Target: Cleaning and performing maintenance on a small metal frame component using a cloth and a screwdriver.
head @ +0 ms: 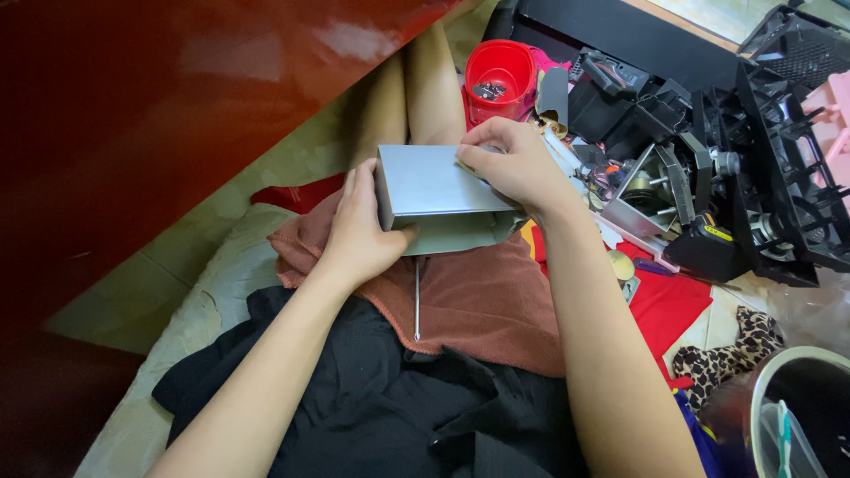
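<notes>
A grey metal box (434, 181) rests over my lap on a brown towel (482, 301). My left hand (359, 230) grips the box's left end, thumb under its front edge. My right hand (513, 164) presses on the box's top right corner, fingers curled; whether a small tool is pinched in them is hidden. A thin metal rod (417, 301) lies on the towel just below the box.
A red bowl (498, 75) with small parts stands beyond the box. Black plastic machine parts (753, 159) and a metal assembly (646, 190) crowd the right. A dark red panel (159, 115) fills the left. A metal bucket (797, 407) sits at bottom right.
</notes>
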